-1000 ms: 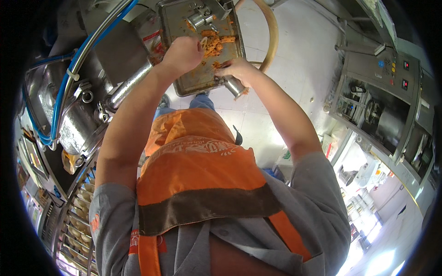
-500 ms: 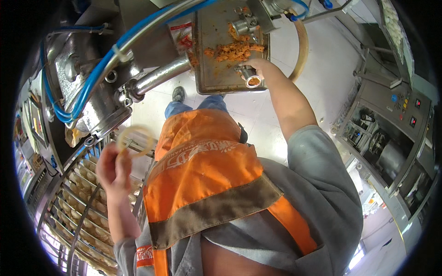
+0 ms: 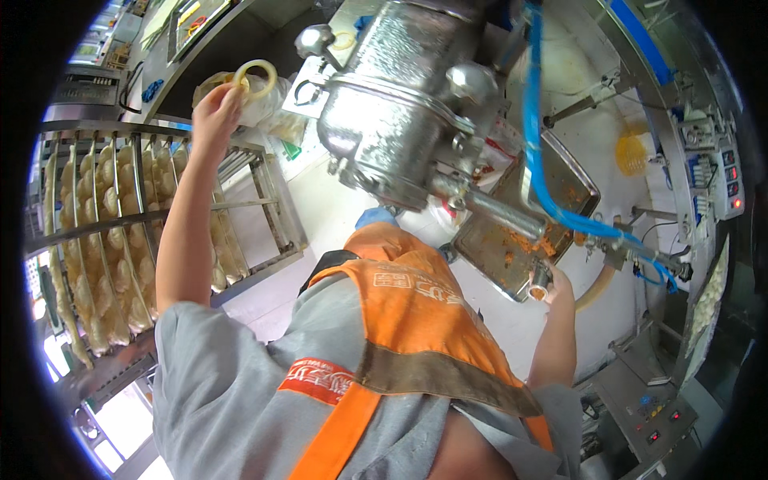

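Observation:
My left hand is raised at the upper left, pinching a cream-coloured sealing ring between thumb and fingers. A clear plastic bag lies just beyond it. At the lower right my right hand is closed round a short metal tube fitting, whose round mouth shows some orange residue. It is held over the near right edge of a metal tray. Orange crumbly filling is scattered on that tray.
A large shiny metal machine with an outlet pipe stands between my arms. Blue air hoses curve past its right side. A rack with rows of pale dough pieces stands at the left. A control panel is at the lower right.
My view has turned left, so the machine now sits centrally and the tray lies to the right. My left hand has reached up and forward with the ring. My right hand still holds the fitting.

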The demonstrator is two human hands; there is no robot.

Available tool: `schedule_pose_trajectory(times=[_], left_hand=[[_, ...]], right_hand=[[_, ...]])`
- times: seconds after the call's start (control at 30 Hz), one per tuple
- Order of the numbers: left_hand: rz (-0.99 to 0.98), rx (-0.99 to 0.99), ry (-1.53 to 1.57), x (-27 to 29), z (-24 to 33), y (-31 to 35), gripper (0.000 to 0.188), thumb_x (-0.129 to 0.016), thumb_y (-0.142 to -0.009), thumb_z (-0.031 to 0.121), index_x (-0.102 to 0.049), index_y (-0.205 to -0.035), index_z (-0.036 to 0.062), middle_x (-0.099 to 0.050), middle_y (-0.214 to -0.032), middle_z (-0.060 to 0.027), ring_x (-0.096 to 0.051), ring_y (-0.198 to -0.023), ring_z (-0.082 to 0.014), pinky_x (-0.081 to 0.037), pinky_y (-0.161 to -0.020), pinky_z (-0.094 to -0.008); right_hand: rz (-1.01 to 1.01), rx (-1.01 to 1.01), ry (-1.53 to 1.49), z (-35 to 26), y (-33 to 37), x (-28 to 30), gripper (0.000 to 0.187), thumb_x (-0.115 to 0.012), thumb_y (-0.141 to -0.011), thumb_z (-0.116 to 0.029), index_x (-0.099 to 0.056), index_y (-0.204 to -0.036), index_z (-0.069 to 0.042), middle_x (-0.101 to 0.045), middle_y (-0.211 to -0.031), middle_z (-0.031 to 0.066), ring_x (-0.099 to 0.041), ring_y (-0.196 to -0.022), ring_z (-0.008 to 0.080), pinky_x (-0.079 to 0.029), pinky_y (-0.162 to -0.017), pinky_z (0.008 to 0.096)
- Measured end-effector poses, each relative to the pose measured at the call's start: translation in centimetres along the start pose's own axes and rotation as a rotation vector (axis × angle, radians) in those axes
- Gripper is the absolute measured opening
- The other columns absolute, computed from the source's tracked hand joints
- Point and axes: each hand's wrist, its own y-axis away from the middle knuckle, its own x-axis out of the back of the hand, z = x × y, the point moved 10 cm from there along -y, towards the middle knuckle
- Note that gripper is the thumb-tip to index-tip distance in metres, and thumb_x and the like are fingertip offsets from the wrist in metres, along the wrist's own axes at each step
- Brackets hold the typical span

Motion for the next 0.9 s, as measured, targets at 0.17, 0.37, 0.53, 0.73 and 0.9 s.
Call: schedule_pose_trajectory(times=[0.17, 0.37, 0.53, 0.73, 0.9], left_hand=[[-0.092, 0.222, 0.159, -3.2, -8.6, -12.4, 0.023, -0.063, -0.096, 0.021, -0.067, -0.107, 0.0014, -0.054, -0.074, 0.0049, -0.043, -0.058, -0.0039, -0.033, -0.051, -0.0196], [-0.426, 0.228, -0.105, -12.5, -12.4, -20.8, 0.022, -0.062, -0.096, 0.019, -0.070, -0.107, 0.0005, -0.059, -0.073, 0.0028, -0.047, -0.058, -0.0069, -0.038, -0.052, -0.0234], [-0.404, -0.112, -0.601, -14.5, -11.9, -23.9, 0.028, -0.064, -0.087, 0.022, -0.075, -0.103, 0.0024, -0.074, -0.090, -0.0153, -0.070, -0.079, -0.0255, -0.053, -0.077, -0.0357], [-0.174, -0.222, -0.590, -9.5, -8.3, -22.8, 0.034, -0.062, -0.092, 0.030, -0.070, -0.120, 0.0103, -0.070, -0.116, -0.0131, -0.067, -0.106, -0.0250, -0.049, -0.095, -0.0348], [-0.068, -0.755, -0.336, -6.8, 5.1, -10.1, 0.031, -0.055, -0.100, 0.010, -0.060, -0.128, -0.0030, -0.065, -0.124, -0.0158, -0.061, -0.112, -0.0219, -0.049, -0.097, -0.0333]], right_hand=[[0.082, 0.114, -0.259, 0.6, 5.1, -1.3, 0.033, -0.061, -0.098, -0.025, -0.053, -0.116, 0.002, -0.061, -0.099, 0.0225, -0.064, -0.076, 0.0341, -0.058, -0.061, 0.0433], [0.044, 0.148, -0.372, 1.9, 6.7, -3.9, 0.028, -0.051, -0.100, -0.023, -0.056, -0.115, 0.001, -0.063, -0.102, 0.0193, -0.065, -0.084, 0.0339, -0.059, -0.070, 0.0478], [0.010, 0.267, -0.556, 1.5, 7.1, -4.7, 0.027, -0.046, -0.100, -0.017, -0.061, -0.111, 0.002, -0.066, -0.101, 0.0187, -0.066, -0.087, 0.0338, -0.060, -0.076, 0.0460], [-0.263, 0.374, -0.307, 1.3, 5.9, -7.6, 0.025, -0.048, -0.099, -0.018, -0.064, -0.108, -0.001, -0.068, -0.100, 0.0129, -0.068, -0.086, 0.0251, -0.059, -0.073, 0.0373], [-0.183, 0.442, -0.560, 2.4, 3.4, -4.0, 0.024, -0.050, -0.099, -0.017, -0.059, -0.112, 0.002, -0.065, -0.105, 0.0201, -0.067, -0.094, 0.0352, -0.057, -0.084, 0.0508]])
